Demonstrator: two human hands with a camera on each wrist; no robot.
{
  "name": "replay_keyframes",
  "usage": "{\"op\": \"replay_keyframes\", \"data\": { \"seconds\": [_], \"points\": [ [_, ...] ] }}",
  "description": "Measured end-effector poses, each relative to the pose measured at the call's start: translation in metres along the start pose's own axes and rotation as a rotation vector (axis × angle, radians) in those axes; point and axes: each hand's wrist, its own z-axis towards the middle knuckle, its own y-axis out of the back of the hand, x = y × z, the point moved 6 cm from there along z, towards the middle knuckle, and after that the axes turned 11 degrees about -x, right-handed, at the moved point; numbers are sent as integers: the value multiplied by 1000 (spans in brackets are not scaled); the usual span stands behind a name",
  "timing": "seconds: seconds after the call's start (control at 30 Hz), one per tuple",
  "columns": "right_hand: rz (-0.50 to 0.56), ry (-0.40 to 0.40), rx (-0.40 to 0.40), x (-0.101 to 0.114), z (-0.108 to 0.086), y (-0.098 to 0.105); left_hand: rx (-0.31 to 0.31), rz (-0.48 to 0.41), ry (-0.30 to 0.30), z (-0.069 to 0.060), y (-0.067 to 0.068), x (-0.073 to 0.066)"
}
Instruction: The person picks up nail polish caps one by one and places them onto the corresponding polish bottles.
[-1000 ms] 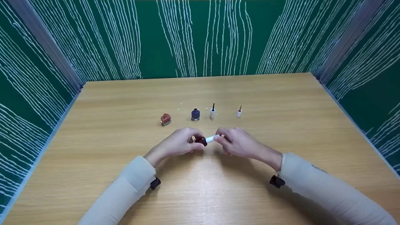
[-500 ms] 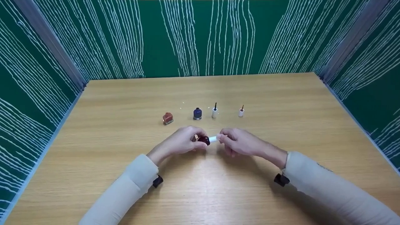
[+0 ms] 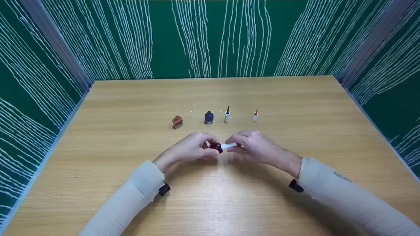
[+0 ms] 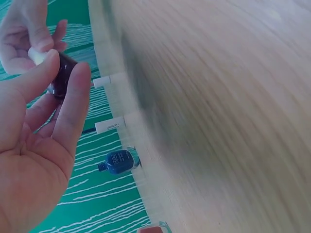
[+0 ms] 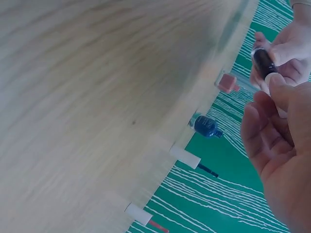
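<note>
A dark red nail polish bottle (image 3: 215, 147) lies sideways in the air, gripped between the thumb and fingers of my left hand (image 3: 187, 149). Its white cap (image 3: 228, 145) sits against the bottle's neck and points to the right. My right hand (image 3: 257, 147) pinches this cap between thumb and fingers, as the right wrist view also shows. Behind the hands, an uncapped orange-red polish bottle (image 3: 177, 122) and an uncapped dark blue bottle (image 3: 209, 117) stand on the table. One white brush cap (image 3: 227, 117) stands with its dark brush upward; another white brush cap (image 3: 255, 117) has an orange brush pointing up.
The wooden table (image 3: 137, 105) spreads out on all sides of the hands. Small white specks lie near the blue bottle. Green walls (image 3: 164, 39) with white streaks enclose the back and both sides.
My right fingers have shifted on the white cap, so more of its length shows between them. The left hand keeps its grip on the dark red bottle. The head view has moved slightly.
</note>
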Motion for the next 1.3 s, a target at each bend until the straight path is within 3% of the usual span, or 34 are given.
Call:
{"op": "replay_keyframes", "data": {
  "seconds": [0.23, 0.4, 0.5, 0.6, 0.8, 0.93, 1.1, 1.3],
  "points": [
    [138, -254, 71, -3, 5, -9, -84, 139, -35, -6, 0, -2],
    [367, -543, 127, -12, 3, -14, -137, 203, -79, -8, 1, -6],
    [464, -645, 130, -15, 0, -17, -153, 191, -90, -8, 3, -7],
    [446, -591, 106, -15, 0, -17, -127, 126, -68, -8, 6, -4],
    [175, -207, 8, -5, 2, -7, -51, 20, 7, -10, 9, 6],
    [52, -80, -17, -1, 3, -8, -38, 47, 8, -11, 7, 8],
    [55, -106, -4, -1, 4, -9, -76, 111, -20, -12, 6, 4],
    [191, -301, 17, -10, 3, -11, -141, 166, -25, -11, 5, 1]
  ]
}}
